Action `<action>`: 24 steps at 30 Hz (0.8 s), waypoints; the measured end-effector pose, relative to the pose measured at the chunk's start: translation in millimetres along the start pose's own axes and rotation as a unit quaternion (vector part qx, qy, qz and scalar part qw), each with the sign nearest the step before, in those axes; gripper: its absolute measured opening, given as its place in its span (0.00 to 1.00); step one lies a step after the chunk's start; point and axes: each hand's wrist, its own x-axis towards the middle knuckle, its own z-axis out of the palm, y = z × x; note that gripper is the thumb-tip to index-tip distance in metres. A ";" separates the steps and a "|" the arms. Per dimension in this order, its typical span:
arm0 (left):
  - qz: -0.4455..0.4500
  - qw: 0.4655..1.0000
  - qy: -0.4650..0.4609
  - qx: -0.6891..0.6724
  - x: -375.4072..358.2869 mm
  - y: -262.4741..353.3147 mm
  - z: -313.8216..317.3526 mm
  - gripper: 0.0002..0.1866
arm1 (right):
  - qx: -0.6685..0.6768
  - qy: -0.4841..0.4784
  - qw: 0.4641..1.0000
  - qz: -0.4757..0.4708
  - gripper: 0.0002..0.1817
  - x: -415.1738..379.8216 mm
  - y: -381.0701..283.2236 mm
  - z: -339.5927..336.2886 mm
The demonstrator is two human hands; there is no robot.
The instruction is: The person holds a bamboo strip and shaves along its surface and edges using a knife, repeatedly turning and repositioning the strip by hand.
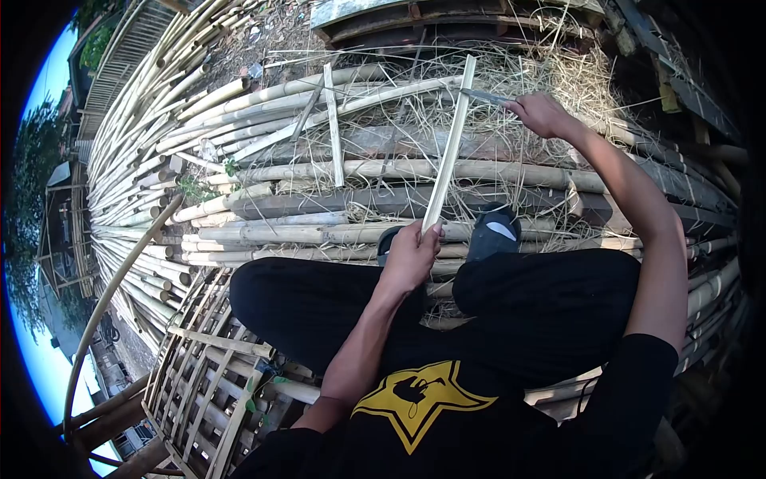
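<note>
My left hand [411, 259] is closed round the near end of a split bamboo strip [449, 152], which points away from me and slants slightly right. In my right hand [542, 116], fingers wrapped round its handle, is a knife [483, 97]. Its blade reaches left to the strip's far part and appears to touch its right edge. Thin curled bamboo shavings [542, 160] lie beneath and around both. Another pale bamboo strip [333, 128] rests on the poles to the left.
Long bamboo poles [319, 233] lie crosswise under my feet, with many more pole ends [163, 62] stacked at left. A woven bamboo lattice [209, 383] stands at lower left. Wooden planks [455, 24] are at the back. My sandalled foot [493, 233] is near the strip.
</note>
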 end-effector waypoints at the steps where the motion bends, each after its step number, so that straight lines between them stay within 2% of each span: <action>1: -0.024 1.000 -0.002 -0.009 -3.3 0.2 0.1 0.13 | 0.002 -0.004 1.000 0.004 0.32 -1.5 9.7 -2.7; 3: 0.000 1.000 -0.017 0.012 -2.3 -9.2 -0.6 0.13 | -0.033 -0.034 0.995 0.085 0.34 11.6 47.1 -21.9; 5: 0.043 0.997 -0.034 0.053 -4.6 -16.2 -1.5 0.13 | 0.030 0.026 0.977 0.207 0.36 21.0 83.7 -25.1; 7: 0.076 0.996 -0.030 0.041 -8.4 -11.4 -3.9 0.13 | -0.018 0.086 0.971 0.224 0.35 16.0 123.0 -32.1; 9: -0.019 0.998 -0.017 -0.061 -19.0 8.7 -5.6 0.12 | 0.009 0.107 0.962 0.250 0.34 0.4 143.5 -40.8; 11: -0.008 0.998 -0.002 -0.068 -12.5 3.8 -5.5 0.12 | 0.033 0.133 0.953 0.269 0.32 -0.4 149.4 -36.2; 13: 0.003 0.997 -0.009 -0.075 -9.9 2.7 -3.9 0.12 | 0.066 0.261 0.954 0.133 0.30 0.4 149.2 -3.6; 15: 0.015 0.998 -0.012 -0.062 -5.4 0.1 -2.0 0.12 | 0.160 0.144 0.971 0.104 0.29 -22.2 37.6 -19.7; 17: 0.019 0.998 -0.009 -0.051 -1.9 -4.1 -1.4 0.12 | 0.154 0.086 0.984 -0.030 0.30 -18.7 0.3 -10.1; 19: 0.022 0.998 -0.001 -0.052 1.3 -5.8 -3.7 0.12 | 0.145 0.025 0.985 -0.094 0.30 -23.2 -41.1 -3.0; 24: -0.014 0.997 0.017 -0.080 0.8 1.1 -5.8 0.13 | 0.150 -0.050 0.974 -0.162 0.30 -49.9 -102.7 6.2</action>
